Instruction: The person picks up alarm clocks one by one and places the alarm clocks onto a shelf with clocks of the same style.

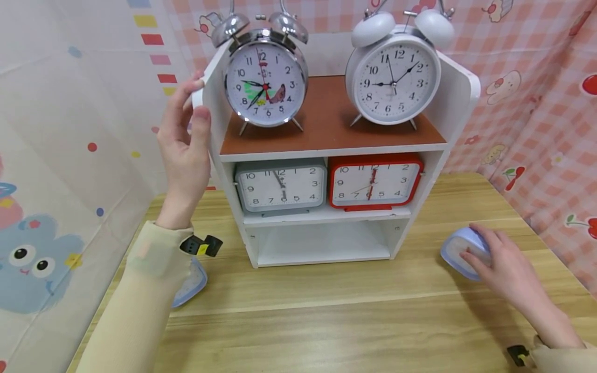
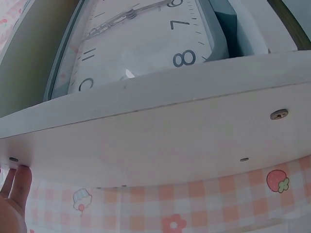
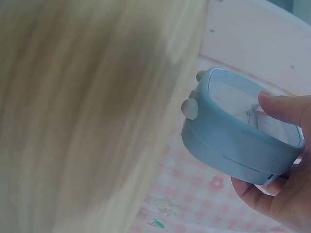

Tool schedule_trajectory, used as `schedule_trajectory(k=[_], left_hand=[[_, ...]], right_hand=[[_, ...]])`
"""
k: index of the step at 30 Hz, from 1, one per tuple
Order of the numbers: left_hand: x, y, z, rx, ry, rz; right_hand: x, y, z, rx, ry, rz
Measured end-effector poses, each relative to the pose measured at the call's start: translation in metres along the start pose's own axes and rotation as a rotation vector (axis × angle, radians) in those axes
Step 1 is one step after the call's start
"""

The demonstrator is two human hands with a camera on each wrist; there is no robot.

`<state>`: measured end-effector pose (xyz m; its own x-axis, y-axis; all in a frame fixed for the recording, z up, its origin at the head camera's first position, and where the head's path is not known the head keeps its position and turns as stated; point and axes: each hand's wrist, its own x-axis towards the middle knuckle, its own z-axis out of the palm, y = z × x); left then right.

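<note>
A small light-blue alarm clock [image 1: 454, 254] is in my right hand [image 1: 510, 269], over the right side of the table. In the right wrist view, the thumb lies on the face of this clock [image 3: 228, 128] and fingers hold it from behind. My left hand [image 1: 184, 140] grips the upper front edge of the left side panel of the white shelf [image 1: 322, 150]. Two fingertips [image 2: 22, 177] touch that panel's outer side in the left wrist view. Another light-blue clock [image 1: 192, 282] lies on the table, partly hidden by the left sleeve.
On the top shelf stand a silver twin-bell clock [image 1: 266, 85] and a white twin-bell clock [image 1: 394, 77]. Below are a grey rectangular clock [image 1: 282, 189] and a red one [image 1: 375, 181]. Patterned cloths [image 1: 508, 103] enclose the wooden table [image 1: 336, 311].
</note>
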<state>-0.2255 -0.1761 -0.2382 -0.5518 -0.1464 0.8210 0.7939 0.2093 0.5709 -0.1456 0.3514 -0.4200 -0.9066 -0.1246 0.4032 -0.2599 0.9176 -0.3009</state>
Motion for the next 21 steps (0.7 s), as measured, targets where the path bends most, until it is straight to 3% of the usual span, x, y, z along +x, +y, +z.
schedule_trajectory(k=[21], left_hand=[[0.0,0.0,0.001,-0.025,0.011,0.006]], right_hand=[[-0.005,-0.044,-0.02,0.028,0.023,-0.121]])
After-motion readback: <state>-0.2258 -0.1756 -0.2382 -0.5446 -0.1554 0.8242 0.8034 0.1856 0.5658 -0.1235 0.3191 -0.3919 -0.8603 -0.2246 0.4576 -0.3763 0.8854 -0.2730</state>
